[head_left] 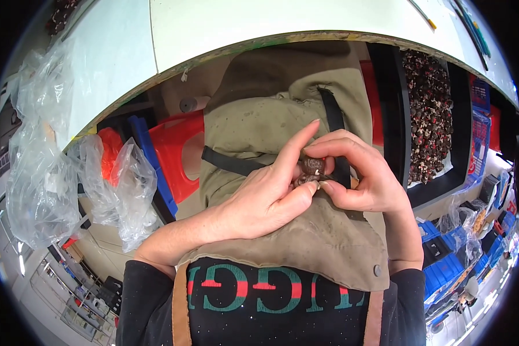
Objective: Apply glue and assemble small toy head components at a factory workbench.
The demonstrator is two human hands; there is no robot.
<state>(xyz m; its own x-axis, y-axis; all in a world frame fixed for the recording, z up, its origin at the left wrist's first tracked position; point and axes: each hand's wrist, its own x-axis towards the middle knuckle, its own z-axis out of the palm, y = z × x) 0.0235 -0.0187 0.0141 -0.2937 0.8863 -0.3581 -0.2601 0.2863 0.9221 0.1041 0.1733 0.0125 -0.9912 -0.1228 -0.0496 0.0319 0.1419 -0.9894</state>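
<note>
My olive apron [254, 153] spreads across my lap, and the small brown piece [313, 166] is held up over the middle of it, a little toward the apron's right edge. Both my hands are closed on the piece. My left hand [262, 199] comes in across the apron from its left side, thumb along the near side of the piece, forefinger stretched out past it toward the apron's far end. My right hand [366, 173] curls in from the apron's right side, forefinger bent over the piece's far side, thumb tip at its near side, just beside my left thumb. So the piece lies rightward of my left palm and leftward of my right, and neither hand is clearly nearer. It shows as two rounded lumps, the lighter one farther from my chest; its long axis seems to run along the apron's length, but my fingers hide too much to be sure. The counter [230, 17] stands beyond the apron's far end; the black tray [458, 130] of small dark pieces [429, 115] sits off its right side.
</note>
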